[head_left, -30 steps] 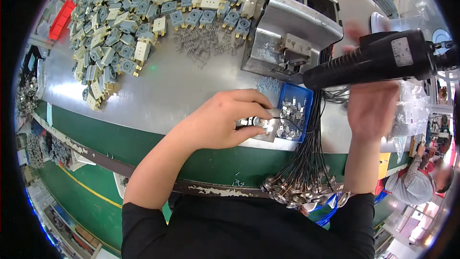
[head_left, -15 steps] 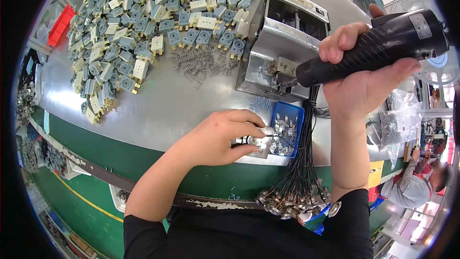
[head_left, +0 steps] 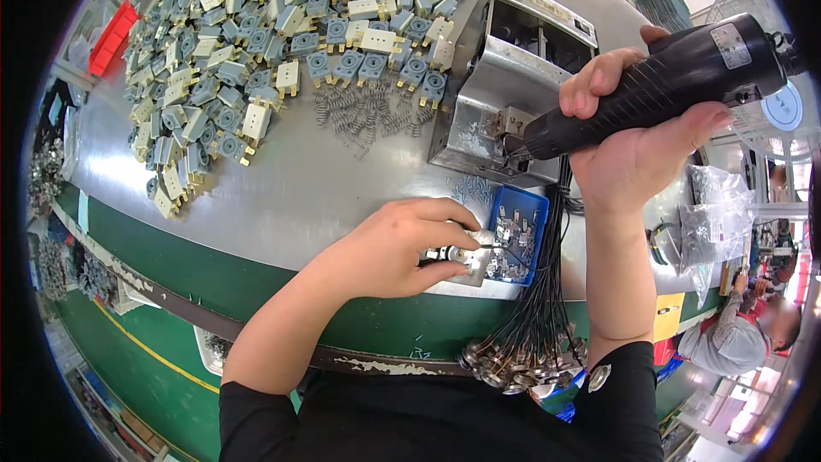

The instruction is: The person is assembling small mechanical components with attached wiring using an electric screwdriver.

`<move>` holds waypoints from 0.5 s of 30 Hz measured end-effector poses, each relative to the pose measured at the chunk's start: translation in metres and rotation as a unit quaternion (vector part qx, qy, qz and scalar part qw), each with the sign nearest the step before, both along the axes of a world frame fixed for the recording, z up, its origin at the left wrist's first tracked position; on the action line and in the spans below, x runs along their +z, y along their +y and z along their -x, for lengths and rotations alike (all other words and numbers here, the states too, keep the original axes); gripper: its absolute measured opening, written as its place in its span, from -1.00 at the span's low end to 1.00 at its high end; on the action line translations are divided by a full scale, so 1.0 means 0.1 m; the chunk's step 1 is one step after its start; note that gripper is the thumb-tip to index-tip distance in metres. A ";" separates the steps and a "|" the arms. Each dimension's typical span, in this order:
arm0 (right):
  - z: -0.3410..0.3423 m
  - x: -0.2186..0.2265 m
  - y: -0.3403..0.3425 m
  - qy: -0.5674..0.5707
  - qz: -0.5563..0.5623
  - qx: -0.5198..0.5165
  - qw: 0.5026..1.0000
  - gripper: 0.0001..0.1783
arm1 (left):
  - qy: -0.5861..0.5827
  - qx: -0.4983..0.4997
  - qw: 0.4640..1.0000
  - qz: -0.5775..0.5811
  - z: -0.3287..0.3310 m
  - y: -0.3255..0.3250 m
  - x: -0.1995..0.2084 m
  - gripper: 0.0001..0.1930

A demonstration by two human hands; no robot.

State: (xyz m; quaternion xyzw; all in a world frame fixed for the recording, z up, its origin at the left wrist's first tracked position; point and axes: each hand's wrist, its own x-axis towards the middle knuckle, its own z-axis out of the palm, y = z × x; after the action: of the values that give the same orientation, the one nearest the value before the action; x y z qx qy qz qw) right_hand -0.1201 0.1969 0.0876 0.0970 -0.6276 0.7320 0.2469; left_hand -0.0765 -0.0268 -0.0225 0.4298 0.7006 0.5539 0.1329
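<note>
My right hand (head_left: 629,141) is wrapped round a black electric screwdriver (head_left: 658,85). The tool lies nearly level, its nose at the small outlet block (head_left: 513,122) on the front of a metal screw feeder (head_left: 487,77); the bit's very tip is hard to see. Lower down, the thumb and fingers of my left hand (head_left: 402,244) close round a small part with a white and black round piece (head_left: 456,253). That part sits on a small metal plate (head_left: 483,269), and a black wire runs from it toward the right. Fingers cover some of it.
Beside the plate is a blue tray (head_left: 540,235) of small metal pieces, with loose screws (head_left: 473,190) above it. Black cables (head_left: 556,265) with round metal ends hang over the bench edge. Springs (head_left: 368,111) and piled grey-and-cream switch-like housings (head_left: 256,60) lie left. A person (head_left: 740,334) works at right.
The screwdriver's nose has moved slightly left and down, closer in at the feeder's outlet. My left hand keeps its hold on the small part. The whole view has shifted a little.
</note>
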 end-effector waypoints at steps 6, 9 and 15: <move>-0.05 0.01 -0.01 -0.002 -0.028 0.007 1.000 0.20 | -0.004 -0.001 1.000 -0.004 -0.01 0.00 -0.01 -0.69; -0.06 0.00 -0.05 -0.010 -0.042 0.002 0.999 0.22 | -0.003 0.000 1.000 0.000 -0.01 -0.01 0.00 -0.69; -0.13 -0.01 -0.08 -0.027 -0.046 0.016 0.998 0.28 | 0.003 0.002 1.000 -0.006 -0.02 0.00 -0.01 -0.70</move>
State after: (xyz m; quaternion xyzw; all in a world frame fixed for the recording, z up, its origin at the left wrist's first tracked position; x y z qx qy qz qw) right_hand -0.1075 0.1888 0.0868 0.0984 -0.6652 0.7088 0.2130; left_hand -0.0749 -0.0266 -0.0236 0.4305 0.6987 0.5570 0.1270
